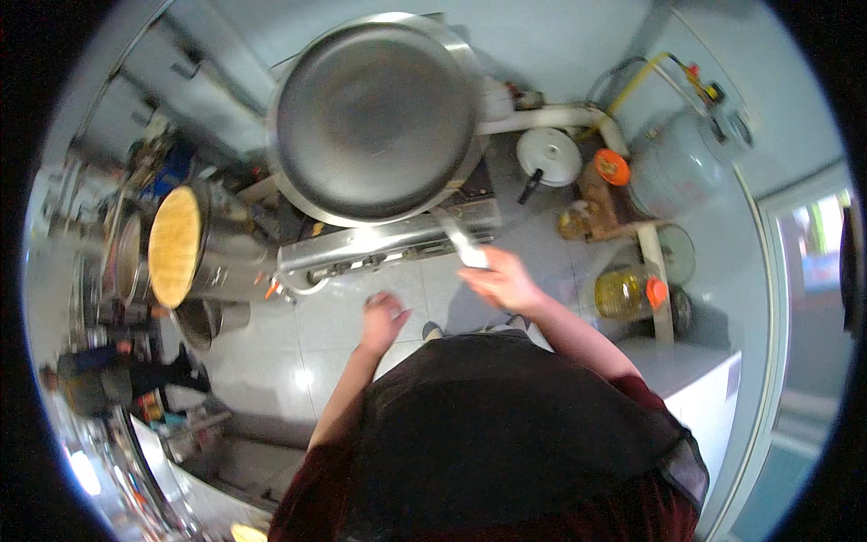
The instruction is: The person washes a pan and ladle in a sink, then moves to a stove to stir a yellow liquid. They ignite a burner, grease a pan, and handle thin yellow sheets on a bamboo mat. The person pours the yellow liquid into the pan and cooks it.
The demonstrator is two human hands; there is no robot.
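A large round griddle pan (379,122) with a dark, bare cooking surface and a steel rim sits on a stove (366,251). My right hand (504,278) grips the pale end of a metal utensil (454,234), just in front of the pan's near right edge. Blur hides the utensil's exact kind, and I cannot tell if it touches the pan. Lower and to the left, my left hand (384,318) hangs over the tiled floor, fingers loosely bent and thumb apart, with nothing seen in it.
On the left stands a tall steel pot (234,251) beside a round wooden board (176,247). Rightward are a pressure cooker (550,157), an oil jug (623,293) and a gas cylinder (677,162) with a yellow hose (630,88). Another person (101,379) is at far left.
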